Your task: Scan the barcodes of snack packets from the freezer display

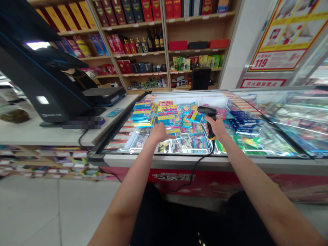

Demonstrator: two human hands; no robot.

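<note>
My right hand (217, 127) grips a black handheld barcode scanner (208, 111) with a yellow tip at its handle base. Its black cord hangs from the handle over the freezer's front. The scanner's head points left, above the packets. My left hand (160, 133) is at the near side of a pile of blue, yellow and pink packets (166, 118). Its thumb stretches out to the right, apart from the fingers, whose tips are partly hidden. A second stack of similar packets (142, 114) lies to its left. Both hands are over a glass-topped chest freezer (179, 158).
Dark blue packets (243, 120) and green packets (252, 145) lie on the right in the freezer. At left, a counter (77, 137) carries a black checkout terminal (55, 92) and a flat scale (104, 95). Shelves of boxes and bottles (155, 40) stand behind.
</note>
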